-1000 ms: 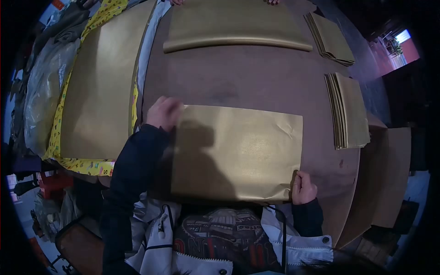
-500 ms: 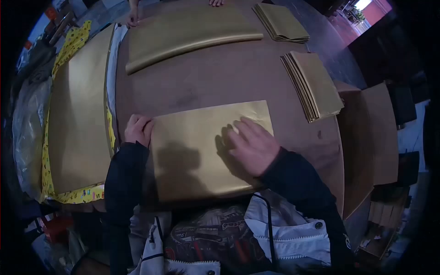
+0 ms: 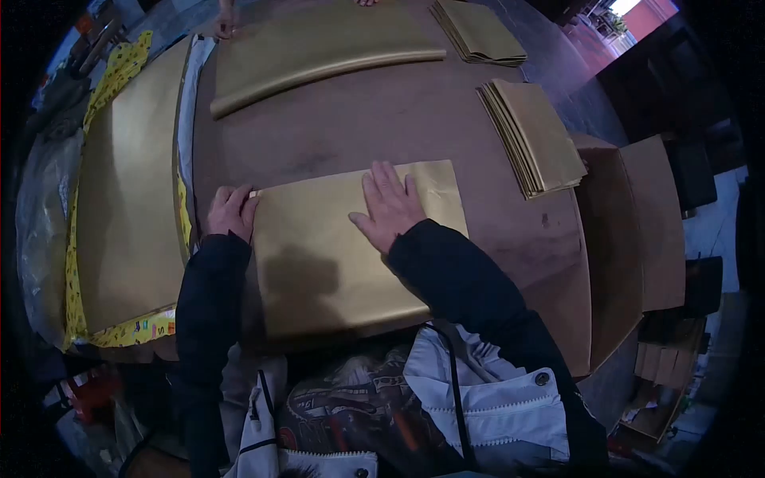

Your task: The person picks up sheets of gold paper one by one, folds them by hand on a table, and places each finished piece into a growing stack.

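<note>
A gold paper sheet (image 3: 343, 263), seemingly folded, lies at the near edge of the table. At its far left corner is my left hand (image 3: 231, 212), fingers curled and thumb pinching the paper's edge. My right hand (image 3: 390, 205) lies flat on the sheet near its far edge, fingers stretched and thumb apart. Shadows fall across the left part of the paper.
A larger gold sheet with a rolled fold (image 3: 327, 56) lies across the table; another person's hand (image 3: 224, 28) touches its far left. Folded gold stacks (image 3: 538, 139) sit at right, beside an open cardboard box (image 3: 613, 231). Large gold sheets (image 3: 131, 183) on yellow wrapping lie left.
My right hand has slid left and away from me across the sheet, its fingers now flattened. My left hand stays at the corner. The whole view has shifted slightly.
</note>
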{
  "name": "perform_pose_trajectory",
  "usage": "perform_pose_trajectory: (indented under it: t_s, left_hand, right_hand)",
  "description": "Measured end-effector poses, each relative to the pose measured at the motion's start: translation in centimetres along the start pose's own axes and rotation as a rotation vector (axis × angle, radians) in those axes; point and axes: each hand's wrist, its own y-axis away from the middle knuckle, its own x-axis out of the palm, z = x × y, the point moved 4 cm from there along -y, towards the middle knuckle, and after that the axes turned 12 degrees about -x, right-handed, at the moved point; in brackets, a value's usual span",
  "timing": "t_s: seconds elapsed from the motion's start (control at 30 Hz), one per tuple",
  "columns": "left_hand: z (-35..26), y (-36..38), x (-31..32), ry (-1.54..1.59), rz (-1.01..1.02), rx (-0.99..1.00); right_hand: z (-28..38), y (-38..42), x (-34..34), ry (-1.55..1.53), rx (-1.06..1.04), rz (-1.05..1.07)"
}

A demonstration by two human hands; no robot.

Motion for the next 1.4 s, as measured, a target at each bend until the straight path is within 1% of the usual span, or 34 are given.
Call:
perform_pose_trajectory:
  t_s: [0.1,0.13,0.23,0.27,0.33,0.37,0.5,0.57,0.6,0.7,0.77,0.8,0.9,1.0,1.03,1.1,1.13,1.17,1.23,1.27,1.3,1.33,1.37,1.4]
  left_hand:
    - [-0.2,0.1,-0.7,0.084,-0.014,-0.065]
    - [0.1,-0.1,-0.7,0.097,0.014,-0.118]
    - [-0.2,-0.9,-0.7,0.024,0.188,-0.317]
    - [-0.1,-1.3,-0.9,0.02,0.18,-0.332]
    - [0.2,-1.7,-0.5,0.048,0.331,-0.396]
    - [0.1,-1.8,-0.6,0.007,0.262,-0.36]
    - [-0.2,-1.8,-0.7,-0.061,0.271,-0.38]
    - [-0.4,-1.6,-0.9,0.106,0.269,-0.48]
    - [-0.4,-1.6,-0.8,0.106,0.266,-0.482]
    - [0.0,-2.1,0.0,0.051,0.315,-0.465]
    - [0.4,-2.2,0.3,0.126,0.397,-0.527]
    - [0.4,-2.1,0.1,0.127,0.392,-0.528]
    - [0.3,-1.9,-0.1,0.214,0.419,-0.482]
    - [1.2,-1.0,0.8,0.771,0.485,-0.812]
    - [1.3,-1.0,0.9,0.771,0.482,-0.814]
    - [1.0,-1.1,0.7,0.64,0.443,-0.714]
    - [0.9,-1.2,0.8,0.713,0.476,-0.716]
    - [1.5,-1.4,1.6,0.716,0.477,-0.715]
    - [3.4,-3.0,3.5,0.653,0.27,-0.561]
    - [3.7,-3.5,3.8,0.607,0.197,-0.586]
    - [3.9,-4.1,4.6,0.609,0.195,-0.583]
    - [4.2,-4.9,5.0,0.567,0.084,-0.579]
    - [4.1,-5.6,5.1,0.524,-0.028,-0.574]
    - [1.7,-5.5,3.2,0.47,-0.055,-0.582]
  right_hand:
    - [-3.6,1.7,-1.0,0.058,0.158,-0.001]
    - [-4.1,2.0,-0.9,0.067,0.141,-0.019]
    - [-4.7,2.5,-0.5,0.079,0.13,-0.041]
    - [-4.8,2.5,-0.5,0.089,0.129,-0.046]
    - [-4.6,2.4,-0.6,0.072,0.117,-0.053]
    - [-4.6,2.4,-0.7,0.07,0.125,-0.049]
    - [-4.5,2.4,-0.8,0.056,0.127,-0.049]
    - [-4.5,2.5,-0.7,0.069,0.125,-0.055]
    - [-4.5,2.5,-0.6,0.069,0.122,-0.055]
    - [-4.7,2.4,-0.6,0.081,0.118,-0.053]
    - [-4.5,2.5,-0.7,0.07,0.117,-0.064]
    - [-4.5,2.5,-0.7,0.072,0.112,-0.066]
    - [-4.6,2.5,-0.8,0.081,0.125,-0.062]
    - [-4.5,2.5,-0.8,0.059,0.125,-0.064]
    - [-4.7,2.5,-0.6,0.06,0.117,-0.065]
    - [-4.5,2.4,-0.8,0.062,0.112,-0.067]
    - [-4.4,2.4,-1.0,0.051,0.117,-0.046]
    - [-4.2,2.2,-1.3,0.04,0.122,-0.024]
    - [-4.1,1.3,-2.2,0.046,0.127,0.011]
    - [-4.0,0.7,-2.7,0.072,0.093,-0.01]
    - [-3.8,0.0,-3.0,0.099,0.06,-0.032]
    - [-3.5,-0.9,-3.3,0.102,0.014,-0.06]
    - [-2.7,-1.9,-3.9,0.101,-0.014,-0.038]
    - [-1.7,-3.0,-4.4,0.101,-0.043,-0.019]
